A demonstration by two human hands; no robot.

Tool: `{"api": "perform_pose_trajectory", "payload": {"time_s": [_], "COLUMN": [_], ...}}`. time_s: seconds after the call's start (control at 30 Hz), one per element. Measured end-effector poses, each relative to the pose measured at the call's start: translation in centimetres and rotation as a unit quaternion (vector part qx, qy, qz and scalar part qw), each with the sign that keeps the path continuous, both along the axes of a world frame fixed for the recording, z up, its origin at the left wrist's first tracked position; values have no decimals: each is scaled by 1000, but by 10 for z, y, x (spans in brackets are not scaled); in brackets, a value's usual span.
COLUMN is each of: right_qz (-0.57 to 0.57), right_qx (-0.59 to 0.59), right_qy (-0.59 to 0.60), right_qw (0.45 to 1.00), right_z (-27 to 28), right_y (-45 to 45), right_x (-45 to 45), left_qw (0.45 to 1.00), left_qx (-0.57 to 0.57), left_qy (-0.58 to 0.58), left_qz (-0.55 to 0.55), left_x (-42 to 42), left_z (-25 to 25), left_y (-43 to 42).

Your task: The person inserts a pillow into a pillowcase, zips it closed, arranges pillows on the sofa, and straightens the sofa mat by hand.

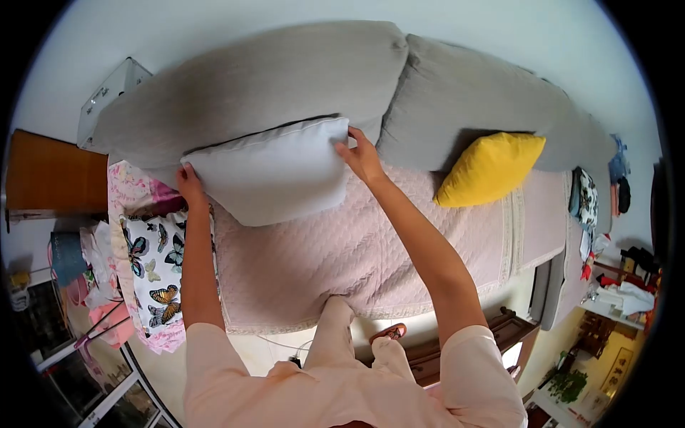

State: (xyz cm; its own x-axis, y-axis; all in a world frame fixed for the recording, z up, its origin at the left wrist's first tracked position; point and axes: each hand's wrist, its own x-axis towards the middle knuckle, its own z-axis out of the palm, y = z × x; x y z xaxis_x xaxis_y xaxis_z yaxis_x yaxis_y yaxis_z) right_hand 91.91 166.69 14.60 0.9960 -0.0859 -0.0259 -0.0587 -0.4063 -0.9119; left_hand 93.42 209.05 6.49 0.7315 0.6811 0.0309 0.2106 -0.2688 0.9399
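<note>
A light grey-blue pillow (275, 171) leans against the grey back cushion (264, 78) of a sofa. My left hand (190, 184) is at its upper left corner, the fingers closed on the edge. At the upper right corner, my right hand (362, 154) grips the pillow between thumb and fingers. A yellow pillow (491, 168) rests further right against the second grey cushion (464, 107). Under both pillows lies a pink quilted cover (285, 274).
A butterfly-print cloth (158, 264) covers the left armrest. Left of the sofa stand a brown wooden cabinet (53, 175) and a silver case (107, 100). Below right is a dark wooden table (428, 357). Folded cloths (585, 200) lie at the right end.
</note>
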Motion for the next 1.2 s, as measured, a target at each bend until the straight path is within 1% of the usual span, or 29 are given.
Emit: {"api": "perform_pose_trajectory", "payload": {"time_s": [0.07,0.1,0.17,0.2,0.23,0.27,0.3,0.33,0.37,0.4,0.43,0.47,0.5,0.53,0.57,0.63,0.67,0.77,0.83,0.87,0.9,0.93,0.97,1.0,1.03,1.1,1.13,1.17,1.2], "right_qz": [-6,-7,5,-13,-17,-43,-16,-5,-4,177,57,316,317,16,-156,-224,-253,-278,-69,-61,-54,-143,-173,-201,-224,-248,-255,-256,-257], "right_qx": [-38,-48,-161,-161,-194,-172,-305,-246,-288,-370,-245,-378,-449,-182,-3,72,108,146,-22,-31,-41,19,11,1,10,39,35,55,77], "right_qy": [-87,-126,6,19,67,87,158,217,289,357,431,427,430,528,620,633,637,589,551,538,526,532,499,467,455,431,459,450,440], "right_qw": [995,991,987,987,979,980,939,945,913,839,867,758,717,829,769,738,720,745,832,840,848,834,849,861,862,867,850,854,857], "right_z": [14,24,34,19,3,-17,-40,-45,-46,-36,-21,-18,-20,-31,-2,12,14,-12,-28,-37,-46,-65,-52,-24,-22,-38,-15,-17,-23], "right_y": [-27,-45,-94,-119,-147,-175,-204,-229,-247,-262,-268,-278,-278,-282,-273,-264,-264,-277,-318,-335,-353,-373,-391,-413,-440,-493,-515,-536,-561], "right_x": [-45,-75,-152,-200,-256,-323,-398,-472,-552,-616,-684,-739,-801,-882,-897,-939,-951,-980,-965,-968,-970,-983,-985,-969,-976,-988,-972,-971,-969], "left_qw": [998,997,988,983,970,949,897,822,752,752,681,666,696,713,713,723,720,735,776,797,803,808,747,728,708,766,766,766,748], "left_qx": [-5,61,150,172,208,224,243,270,287,261,326,298,199,98,99,77,111,199,242,254,244,231,289,291,292,202,227,254,233], "left_qy": [-54,-44,-19,0,47,130,247,343,394,351,351,386,436,483,476,463,445,382,293,233,238,245,240,246,252,293,301,311,360], "left_qz": [39,28,-25,-68,-115,-182,-273,-366,-443,-493,-554,-564,-535,-499,-504,-506,-520,-523,-503,-497,-489,-484,-548,-570,-592,-535,-521,-503,-507], "left_x": [-23,-41,-86,-116,-151,-199,-255,-310,-359,-405,-445,-470,-490,-506,-518,-532,-528,-510,-486,-477,-468,-463,-460,-464,-469,-484,-500,-516,-530], "left_z": [31,30,10,-11,-60,-92,-116,-136,-151,-150,-166,-152,-134,-118,-113,-100,-96,-79,-70,-79,-82,-86,-69,-60,-51,-65,-98,-129,-116], "left_y": [-28,-30,-38,-44,-43,-53,-67,-80,-94,-107,-117,-139,-160,-178,-196,-230,-248,-309,-349,-363,-376,-395,-414,-434,-455,-476,-482,-480,-488]}}
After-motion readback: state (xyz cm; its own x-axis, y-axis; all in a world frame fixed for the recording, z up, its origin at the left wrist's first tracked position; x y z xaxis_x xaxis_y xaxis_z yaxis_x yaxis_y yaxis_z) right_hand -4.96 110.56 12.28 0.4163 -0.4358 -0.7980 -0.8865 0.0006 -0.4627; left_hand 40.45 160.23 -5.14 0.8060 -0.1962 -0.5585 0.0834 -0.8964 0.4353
